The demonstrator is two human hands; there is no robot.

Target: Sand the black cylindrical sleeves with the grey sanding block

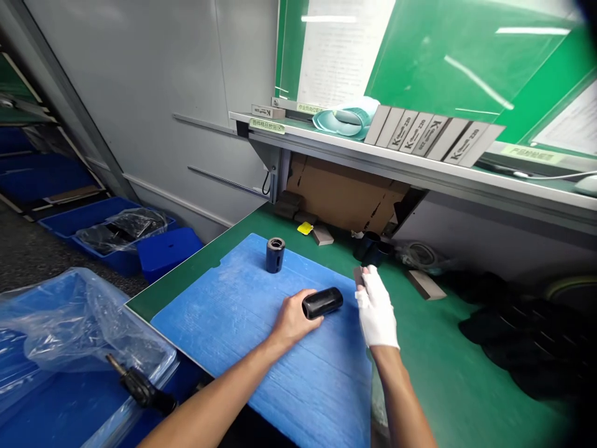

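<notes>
On a blue mat (233, 305), left hand (291, 320) grips a cylinder (323, 303), long axis pointing toward the nearby right hand (377, 308), fingers pinching a block (358, 275).

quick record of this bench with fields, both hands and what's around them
left hand: bare, gripping black cylinder, which lies on its side
right hand: white glove, pinching small block
surface: blue mat on green table
also on mat: upright cylinder, apart from both hands
shelf: row of grey boxes
left of table: blue bins, some with clear plastic
</notes>
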